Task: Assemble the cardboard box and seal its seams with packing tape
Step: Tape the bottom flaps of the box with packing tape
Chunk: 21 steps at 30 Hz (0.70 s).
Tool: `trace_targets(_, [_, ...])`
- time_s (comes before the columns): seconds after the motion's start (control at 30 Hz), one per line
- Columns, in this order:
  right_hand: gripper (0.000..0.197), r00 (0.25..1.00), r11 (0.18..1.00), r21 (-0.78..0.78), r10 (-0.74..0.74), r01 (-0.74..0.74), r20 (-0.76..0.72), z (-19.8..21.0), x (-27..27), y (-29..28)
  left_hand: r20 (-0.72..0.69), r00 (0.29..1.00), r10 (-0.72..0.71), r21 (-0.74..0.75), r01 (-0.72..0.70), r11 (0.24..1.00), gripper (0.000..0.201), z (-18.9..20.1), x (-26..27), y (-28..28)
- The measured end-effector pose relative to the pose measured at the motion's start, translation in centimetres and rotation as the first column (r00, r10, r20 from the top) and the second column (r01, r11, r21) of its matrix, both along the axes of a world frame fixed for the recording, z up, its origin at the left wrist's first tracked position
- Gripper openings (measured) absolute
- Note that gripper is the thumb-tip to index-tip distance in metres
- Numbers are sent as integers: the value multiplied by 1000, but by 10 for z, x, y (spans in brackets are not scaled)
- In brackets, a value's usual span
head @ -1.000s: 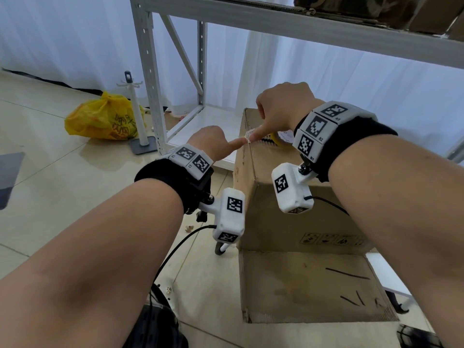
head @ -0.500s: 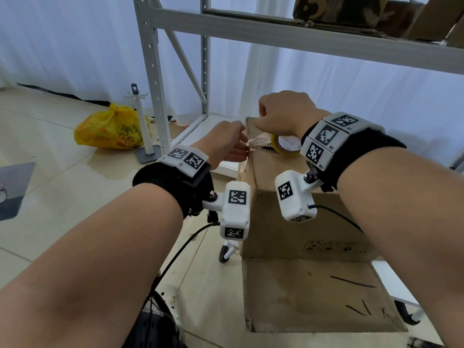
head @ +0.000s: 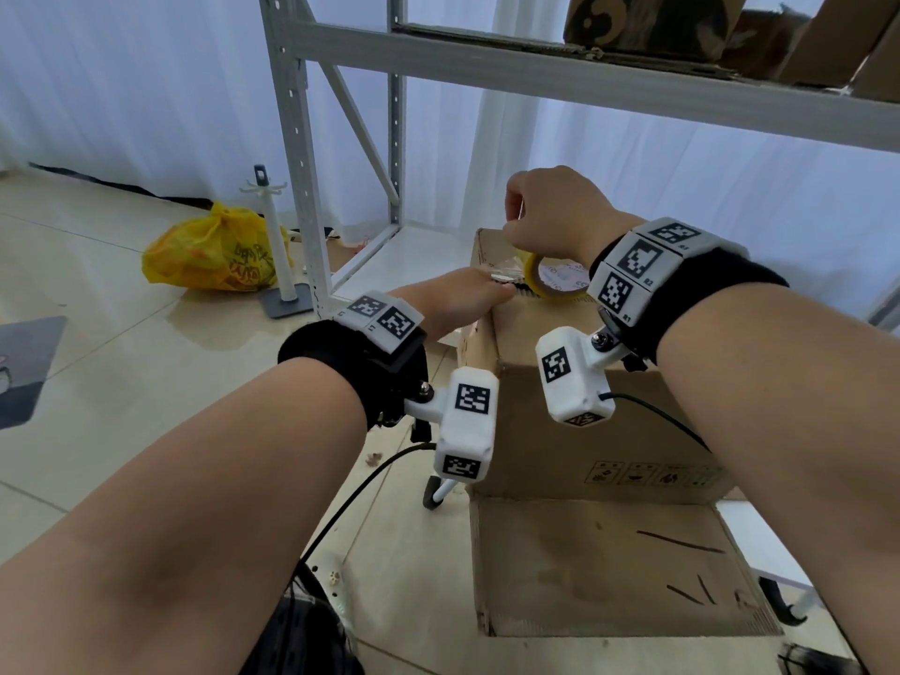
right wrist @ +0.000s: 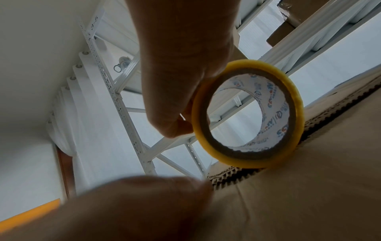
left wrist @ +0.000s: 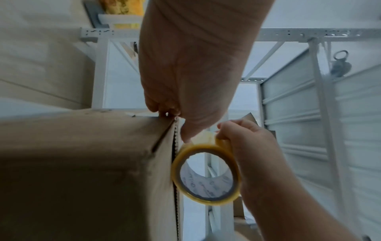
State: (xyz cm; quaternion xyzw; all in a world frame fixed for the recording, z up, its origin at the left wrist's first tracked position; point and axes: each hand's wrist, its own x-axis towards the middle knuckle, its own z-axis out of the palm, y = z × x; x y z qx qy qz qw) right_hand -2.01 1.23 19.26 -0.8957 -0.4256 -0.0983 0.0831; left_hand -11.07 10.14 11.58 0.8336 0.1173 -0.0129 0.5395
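I'm gripping the tape roll with my right hand, holding it on the cardboard box top, at its far edge. My left hand fingers are pinching the loose tape end at the box's far-left corner, just beside the roll.

Cardboard box: tape roll on top, gripped by right hand; left hand at left top edge; yellow bag far left.

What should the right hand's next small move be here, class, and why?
Probably draw the tape roll back along the seam toward the person. The right hand grips the roll at the box's far top edge, and the left hand holds the tape's free end down at that edge, so the strip looks anchored and ready to lay.
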Motion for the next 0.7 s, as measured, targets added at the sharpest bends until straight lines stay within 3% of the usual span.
trace_targets(0.13, [14,1000,999,33,21,-21,19,3,-2,-6,-9,1000,25,-67,-26,997,24,-10,2,-1])
trace_targets(0.23, [40,982,996,19,-91,89,167,-1,3,-19,-62,998,11,-213,-24,977,28,-16,1,2])
trace_targets(0.33, [71,976,960,190,-189,208,-111,-10,10,-34,-142,989,46,-208,-75,975,46,-24,3,1])
trace_targets(0.4, [73,944,918,310,-159,249,-289,-15,15,-40,-201,978,51,-172,-87,981,55,-27,6,-1])
trace_targets(0.5, [75,861,815,467,-74,343,-504,-20,16,-47,-165,986,19,-10,-21,1000,52,-18,7,-2])
trace_targets(0.6, [87,825,767,505,-54,395,-563,-25,18,-51,11,1000,29,188,-30,982,55,-10,17,6])
trace_targets(0.7, [95,782,724,508,-69,467,-619,-27,18,-51,-27,998,-59,469,65,881,67,-13,23,10])
